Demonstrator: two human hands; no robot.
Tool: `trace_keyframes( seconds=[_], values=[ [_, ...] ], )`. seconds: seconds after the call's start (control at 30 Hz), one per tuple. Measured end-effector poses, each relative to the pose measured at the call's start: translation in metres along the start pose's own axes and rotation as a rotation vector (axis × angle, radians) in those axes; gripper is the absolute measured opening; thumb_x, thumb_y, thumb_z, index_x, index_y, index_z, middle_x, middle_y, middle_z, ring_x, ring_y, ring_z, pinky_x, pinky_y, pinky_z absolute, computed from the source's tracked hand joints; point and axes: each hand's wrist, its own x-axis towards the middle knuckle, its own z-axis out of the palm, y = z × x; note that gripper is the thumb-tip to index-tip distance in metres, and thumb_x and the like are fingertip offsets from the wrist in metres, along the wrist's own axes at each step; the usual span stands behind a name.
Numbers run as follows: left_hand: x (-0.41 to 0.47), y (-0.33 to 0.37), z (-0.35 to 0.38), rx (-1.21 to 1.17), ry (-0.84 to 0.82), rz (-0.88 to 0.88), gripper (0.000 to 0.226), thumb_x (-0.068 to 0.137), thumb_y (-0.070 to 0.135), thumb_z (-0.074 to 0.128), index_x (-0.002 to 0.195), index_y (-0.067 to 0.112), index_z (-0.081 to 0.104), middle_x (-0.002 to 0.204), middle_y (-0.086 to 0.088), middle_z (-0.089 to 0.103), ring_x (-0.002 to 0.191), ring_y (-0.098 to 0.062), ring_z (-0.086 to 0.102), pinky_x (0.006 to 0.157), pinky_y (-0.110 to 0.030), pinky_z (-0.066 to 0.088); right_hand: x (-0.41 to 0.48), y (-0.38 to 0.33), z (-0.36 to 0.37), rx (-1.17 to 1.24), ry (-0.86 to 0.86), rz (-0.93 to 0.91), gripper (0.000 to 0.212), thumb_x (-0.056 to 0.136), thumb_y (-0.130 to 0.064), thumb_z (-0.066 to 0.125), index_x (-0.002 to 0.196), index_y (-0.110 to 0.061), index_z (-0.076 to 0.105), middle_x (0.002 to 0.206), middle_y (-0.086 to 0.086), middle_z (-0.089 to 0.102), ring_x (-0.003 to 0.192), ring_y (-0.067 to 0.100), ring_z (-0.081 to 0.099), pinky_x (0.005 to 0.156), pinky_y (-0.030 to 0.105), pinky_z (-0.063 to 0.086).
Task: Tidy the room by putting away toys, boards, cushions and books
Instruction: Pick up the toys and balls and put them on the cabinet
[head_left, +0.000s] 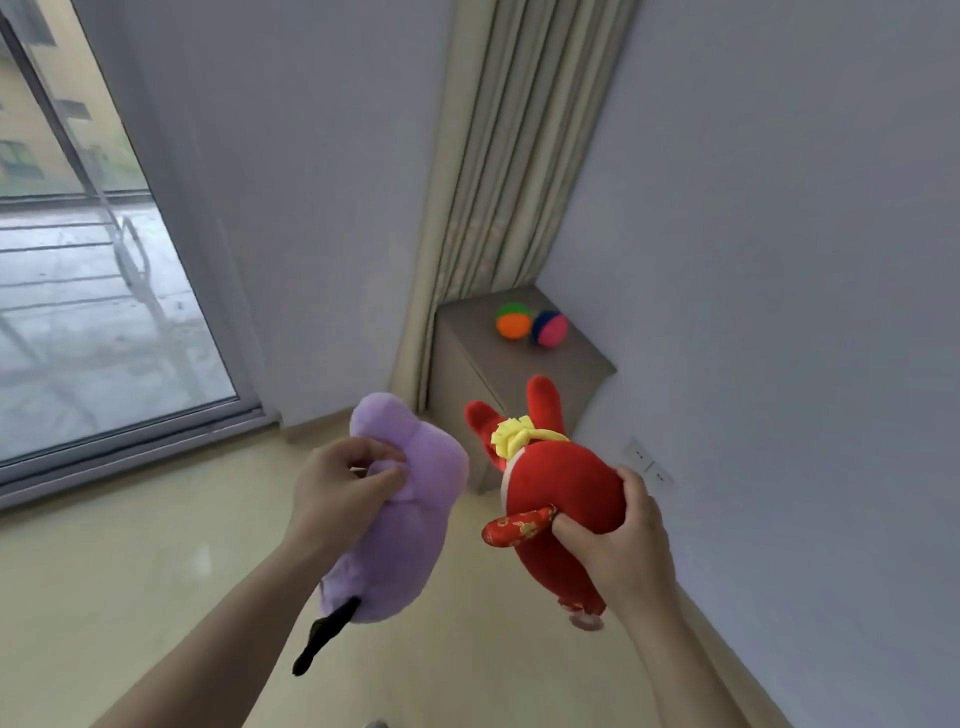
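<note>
My left hand (340, 493) grips a purple plush toy (405, 525) with a black tail hanging from its lower end. My right hand (618, 540) holds a red plush rabbit (561, 478) by its body; the rabbit has two red ears and a yellow bow on its head. Both toys are held in the air above the floor, side by side, a little in front of a low grey cabinet (519, 379) in the corner. On the cabinet's top lie two balls: an orange and green ball (513, 321) and a pink and blue ball (549, 328).
A beige curtain (498, 156) hangs in the corner behind the cabinet. A glass sliding door (93, 312) fills the left. White walls stand ahead and to the right, with wall sockets (647, 462) low on the right wall. The floor (156, 571) is pale and glossy.
</note>
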Motion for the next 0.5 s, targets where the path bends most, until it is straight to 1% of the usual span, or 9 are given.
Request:
trace_keyframes(
  seconds=[0.07, 0.1, 0.13, 0.2, 0.3, 0.5],
  values=[
    [0.029, 0.009, 0.007, 0.018, -0.029, -0.006, 0.018, 0.075, 0.008, 0.068, 0.071, 0.026, 0.073, 0.065, 0.02, 0.068, 0.06, 0.008, 0.058, 0.056, -0.015, 0.037, 0.023, -0.002, 0.003, -0.014, 0.031, 0.012, 0.08, 0.073, -0.043, 0.076, 0.14, -0.03, 0.033, 0.126, -0.006, 0.047, 0.099, 0.013, 0.047, 0.065, 0.022, 0.049],
    [0.044, 0.013, 0.011, 0.027, -0.039, -0.007, 0.019, 0.074, 0.008, 0.069, 0.071, 0.026, 0.073, 0.065, 0.016, 0.068, 0.061, 0.006, 0.059, 0.056, -0.014, 0.037, 0.035, -0.003, 0.004, -0.021, 0.04, 0.022, 0.081, 0.072, -0.045, 0.076, 0.139, -0.03, 0.033, 0.128, -0.005, 0.048, 0.1, 0.013, 0.047, 0.073, 0.028, 0.052],
    [0.062, 0.017, 0.02, 0.032, -0.057, -0.008, 0.019, 0.074, 0.008, 0.069, 0.071, 0.027, 0.073, 0.065, 0.012, 0.069, 0.064, 0.004, 0.059, 0.056, -0.014, 0.037, 0.05, -0.001, 0.006, -0.025, 0.048, 0.04, 0.08, 0.072, -0.046, 0.075, 0.139, -0.03, 0.033, 0.129, -0.005, 0.048, 0.1, 0.013, 0.047, 0.077, 0.031, 0.051],
    [0.088, 0.026, 0.033, 0.047, -0.089, -0.014, 0.019, 0.074, 0.008, 0.069, 0.073, 0.026, 0.073, 0.071, 0.007, 0.07, 0.069, 0.0, 0.06, 0.057, -0.015, 0.036, 0.076, 0.0, 0.007, -0.032, 0.056, 0.064, 0.08, 0.073, -0.048, 0.075, 0.139, -0.031, 0.033, 0.13, -0.005, 0.047, 0.1, 0.013, 0.047, 0.078, 0.032, 0.05],
    [0.139, 0.038, 0.062, 0.06, -0.12, -0.022, 0.018, 0.074, 0.01, 0.069, 0.076, 0.027, 0.073, 0.075, 0.006, 0.07, 0.073, -0.003, 0.06, 0.058, -0.018, 0.037, 0.128, 0.008, 0.008, -0.026, 0.08, 0.093, 0.08, 0.073, -0.048, 0.074, 0.139, -0.032, 0.032, 0.131, -0.004, 0.047, 0.099, 0.012, 0.047, 0.075, 0.028, 0.048],
    [0.23, 0.063, 0.122, 0.096, -0.104, -0.033, 0.017, 0.074, 0.012, 0.072, 0.078, 0.029, 0.072, 0.073, 0.009, 0.068, 0.069, -0.003, 0.059, 0.056, -0.02, 0.037, 0.235, 0.023, 0.008, -0.008, 0.094, 0.133, 0.079, 0.075, -0.046, 0.073, 0.139, -0.031, 0.031, 0.131, -0.004, 0.046, 0.1, 0.012, 0.046, 0.076, 0.03, 0.048]
  ],
)
